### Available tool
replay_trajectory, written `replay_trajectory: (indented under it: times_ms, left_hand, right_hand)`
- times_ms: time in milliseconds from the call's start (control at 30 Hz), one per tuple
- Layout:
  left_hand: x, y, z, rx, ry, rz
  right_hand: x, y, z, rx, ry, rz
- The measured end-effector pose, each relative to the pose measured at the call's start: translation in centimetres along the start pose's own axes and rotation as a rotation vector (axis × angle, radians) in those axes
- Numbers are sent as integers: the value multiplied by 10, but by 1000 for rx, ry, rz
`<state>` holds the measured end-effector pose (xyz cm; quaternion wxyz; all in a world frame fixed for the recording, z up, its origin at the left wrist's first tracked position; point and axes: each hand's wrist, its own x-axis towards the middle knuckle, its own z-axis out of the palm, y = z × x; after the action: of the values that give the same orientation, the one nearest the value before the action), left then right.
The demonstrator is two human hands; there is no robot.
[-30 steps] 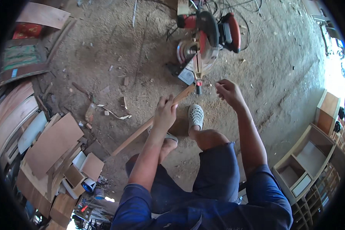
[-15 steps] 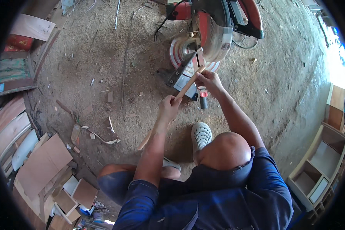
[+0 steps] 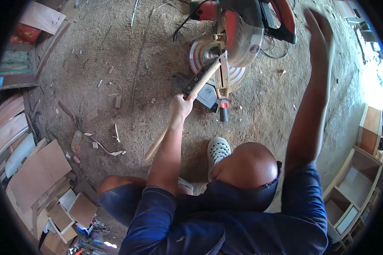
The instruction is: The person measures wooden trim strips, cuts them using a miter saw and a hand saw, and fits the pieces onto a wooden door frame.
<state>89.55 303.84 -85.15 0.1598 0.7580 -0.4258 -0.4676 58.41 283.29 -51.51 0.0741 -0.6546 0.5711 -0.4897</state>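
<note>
I squat on a dirt floor in front of a red mitre saw (image 3: 238, 38). My left hand (image 3: 181, 106) grips a long thin wooden strip (image 3: 157, 142) near its middle. The strip's far end lies across the saw's table, under the blade guard. Its near end points back toward my left knee. My right hand (image 3: 319, 29) is raised to the right of the saw, blurred, fingers extended, holding nothing, close to the saw's red handle. A white clog (image 3: 218, 151) is on my foot below the saw.
Sawdust and wood offcuts (image 3: 115, 102) litter the floor. Plywood sheets and small wooden boxes (image 3: 42, 170) are stacked at the left. Wooden cabinets (image 3: 355, 187) stand at the right. A black cable (image 3: 181, 21) runs from the saw.
I have leaned closer to the saw. My right hand let go of the strip's end and rose to the right of the saw. The left hand still holds the strip on the saw table.
</note>
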Motion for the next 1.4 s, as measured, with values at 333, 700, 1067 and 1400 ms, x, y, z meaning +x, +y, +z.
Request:
replay_trajectory:
  times_ms: [333,700,1067,1400]
  left_hand:
    - [-7,-1,1,102,65,-66]
    - [2,6,2,25,79,-55]
    - [-3,12,3,10,58,-55]
    - [-3,7,-4,49,39,-122]
  right_hand:
    - [65,-17,69,-285,-750,391]
    - [-54,6,31,127,-422,536]
    - [-70,46,28,484,-302,905]
    - [-100,19,44,389,-174,888]
